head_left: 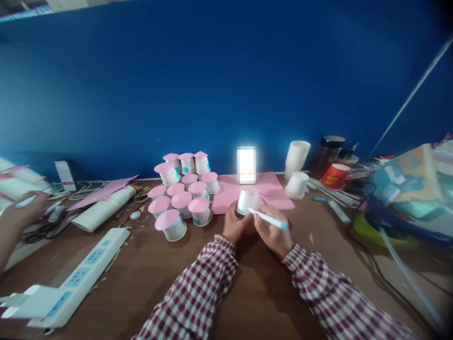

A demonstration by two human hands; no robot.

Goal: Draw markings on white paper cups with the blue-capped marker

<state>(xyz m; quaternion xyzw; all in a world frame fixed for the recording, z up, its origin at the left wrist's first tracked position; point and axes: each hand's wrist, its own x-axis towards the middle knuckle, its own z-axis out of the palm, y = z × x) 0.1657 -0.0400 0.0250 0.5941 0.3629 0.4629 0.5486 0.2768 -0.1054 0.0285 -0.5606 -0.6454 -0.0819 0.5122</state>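
My left hand (235, 224) grips an upside-down white paper cup (248, 200) by its lower side, in front of a pink paper sheet (226, 193). In my right hand (272, 235) is a white marker pen (270, 220) with a light blue end, its tip close to the cup's side; whether it touches I cannot tell. To the left stand several upturned paper cups with pink paper tops (167, 220) and blue marks on their sides. Right of the sheet another white paper cup (297, 185) stands upside down, near a stack of white cups (296, 158).
A power strip (83, 274) with a plugged-in charger (31, 302) lies at the left front. Behind it rests a row of nested cups (102, 210). Another person's hand (24, 212) is at the far left. A red cup (335, 176), jar (327, 153) and cables occupy the right.
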